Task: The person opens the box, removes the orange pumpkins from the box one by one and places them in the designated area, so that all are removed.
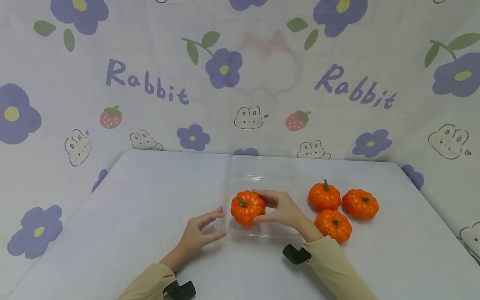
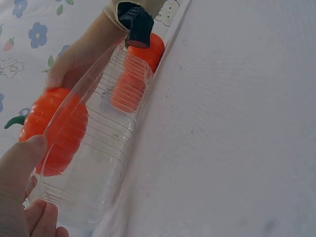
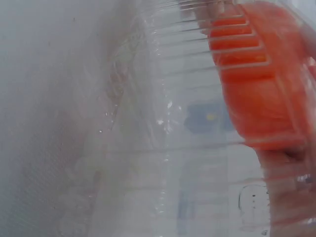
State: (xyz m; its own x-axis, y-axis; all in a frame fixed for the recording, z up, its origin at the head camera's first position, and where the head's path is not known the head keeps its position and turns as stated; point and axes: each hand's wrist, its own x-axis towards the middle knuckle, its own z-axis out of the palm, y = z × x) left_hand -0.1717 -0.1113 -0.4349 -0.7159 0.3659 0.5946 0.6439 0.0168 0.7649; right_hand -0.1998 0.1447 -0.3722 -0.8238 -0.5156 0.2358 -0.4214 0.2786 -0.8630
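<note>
An orange toy pumpkin (image 1: 247,209) with a green stem is held between the thumb and fingers of my right hand (image 1: 281,210). It is at the left part of a clear plastic box (image 1: 258,234); in the left wrist view this pumpkin (image 2: 52,131) rises above the rim, its lower part seen through the wall. My left hand (image 1: 198,233) is at the box's left side, thumb and fingers spread apart, fingertips at or very near the edge. In the right wrist view the pumpkin (image 3: 261,94) shows through the ribbed wall, the right hand largely hidden.
Right of the box, three more toy pumpkins stand close together: one at the back (image 1: 324,197), one at the far right (image 1: 361,204), one in front (image 1: 333,226). The box's clear lid (image 1: 262,125) appears raised at the back. A white cloth covers the table (image 1: 150,187).
</note>
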